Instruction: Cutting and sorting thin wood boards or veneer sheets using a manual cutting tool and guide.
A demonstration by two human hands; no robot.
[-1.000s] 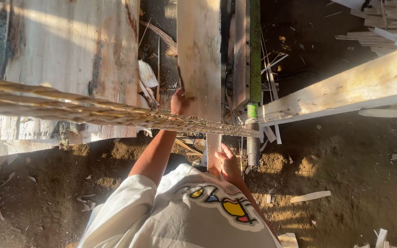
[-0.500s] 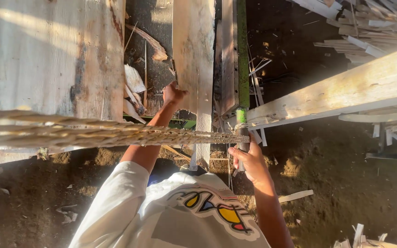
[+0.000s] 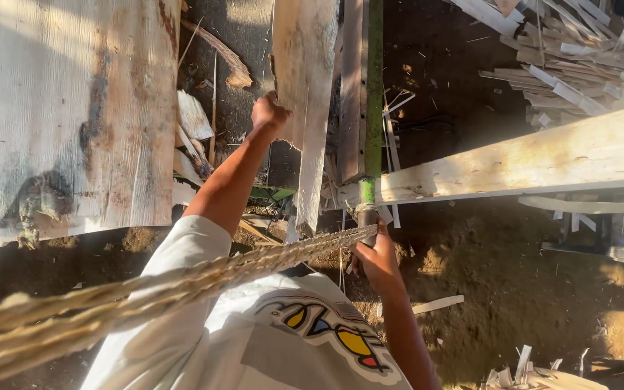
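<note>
While the scene is seen only from the head camera, looking straight down, a narrow pale plank is held at its left edge by the left hand, which is closed around the wood. The right hand is lower, near the bottom of a green pole, just under a thick straw rope that crosses the picture; its fingers seem curled, but it cannot be told if something is gripped. The plank stands between a wide weathered board and the pole, above the dirt ground.

Since the plank is gripped by one hand only and at its edge, it could twist or slip, and splinters could be caught from the rough wood. The rope, being close to the right hand, could catch the wrist. The scraps on the ground could be stepped on.

No container is seen in this view
</note>
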